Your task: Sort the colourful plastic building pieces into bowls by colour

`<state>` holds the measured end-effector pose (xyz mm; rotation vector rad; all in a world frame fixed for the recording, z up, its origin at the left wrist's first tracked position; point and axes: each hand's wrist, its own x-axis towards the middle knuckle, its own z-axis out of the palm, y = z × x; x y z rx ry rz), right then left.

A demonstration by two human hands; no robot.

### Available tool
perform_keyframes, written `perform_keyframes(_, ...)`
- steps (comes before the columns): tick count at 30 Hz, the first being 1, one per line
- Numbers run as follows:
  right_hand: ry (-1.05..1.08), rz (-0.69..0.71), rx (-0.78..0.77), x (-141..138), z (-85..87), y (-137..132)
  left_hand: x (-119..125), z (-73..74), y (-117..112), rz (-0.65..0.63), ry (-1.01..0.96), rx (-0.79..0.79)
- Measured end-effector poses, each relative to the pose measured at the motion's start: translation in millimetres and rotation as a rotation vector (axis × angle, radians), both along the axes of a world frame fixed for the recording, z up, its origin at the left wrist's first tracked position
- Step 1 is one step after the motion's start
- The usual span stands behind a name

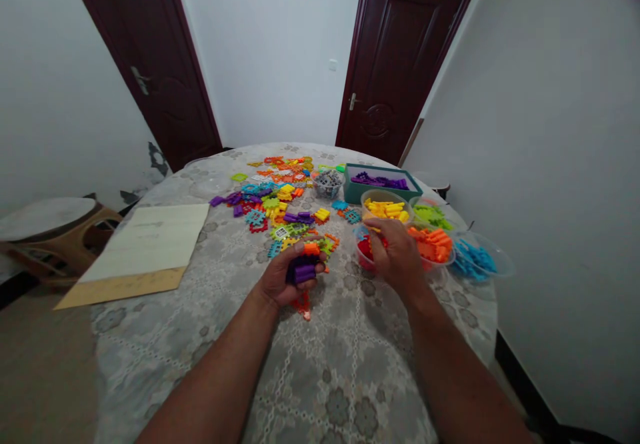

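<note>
My left hand [286, 277] is closed round a small bunch of plastic building pieces [303, 267], purple ones with an orange one on top and a red one sticking out below. My right hand [397, 251] hovers over the clear bowl of red pieces [364, 247], fingers curled downward; whether it holds anything is hidden. A heap of mixed coloured pieces [280, 204] lies on the round table [330, 364] just beyond both hands.
Sorted bowls stand at the right: yellow [386, 208], green [431, 215], orange [433, 244], blue [475, 261]. A teal box of purple pieces [380, 181] and a small bowl of grey pieces [329, 182] sit behind. A cardboard sheet [145, 247] overhangs the left edge. A stool [50, 224] stands left.
</note>
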<state>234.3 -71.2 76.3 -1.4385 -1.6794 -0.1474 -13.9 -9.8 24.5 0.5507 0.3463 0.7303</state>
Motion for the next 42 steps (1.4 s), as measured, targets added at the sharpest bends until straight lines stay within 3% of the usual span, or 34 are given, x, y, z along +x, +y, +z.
perform_keyframes(4, -0.071, 0.242, -0.041, -38.2, -8.5, -5.0, 0.6, -1.2, -3.0, -0.064, -0.011, 0.0)
perform_keyframes(8, -0.04, 0.318, -0.101, -56.9, -17.2, -6.0, 2.1, -4.5, -4.5, -0.098, 0.034, -0.003)
perform_keyframes(13, 0.123, 0.208, -0.141, -55.7, -16.9, -4.0, 2.3, -4.6, -4.8, -0.146, 0.037, -0.004)
perform_keyframes(19, 0.459, 0.069, -0.277, -41.9, -9.6, -4.7, 1.7, 2.1, -2.8, -0.052, 0.02, -0.018)
perform_keyframes(24, 0.609, 0.103, -0.322, -26.2, -6.9, -0.8, 4.2, 3.3, 2.1, 0.004, 0.022, -0.091)
perform_keyframes(32, 0.641, 0.121, -0.326, -8.5, -3.2, 5.4, 8.4, 6.1, 5.9, 0.107, 0.098, -0.141)
perform_keyframes(37, 0.58, -0.144, -0.057, 33.6, 16.3, -1.3, 5.4, 11.0, 7.6, 0.128, 0.106, -0.134)
perform_keyframes(42, 0.387, -0.459, 0.077, 109.0, 37.0, -6.7, 6.0, 13.1, 6.2, 0.15, 0.109, -0.117)
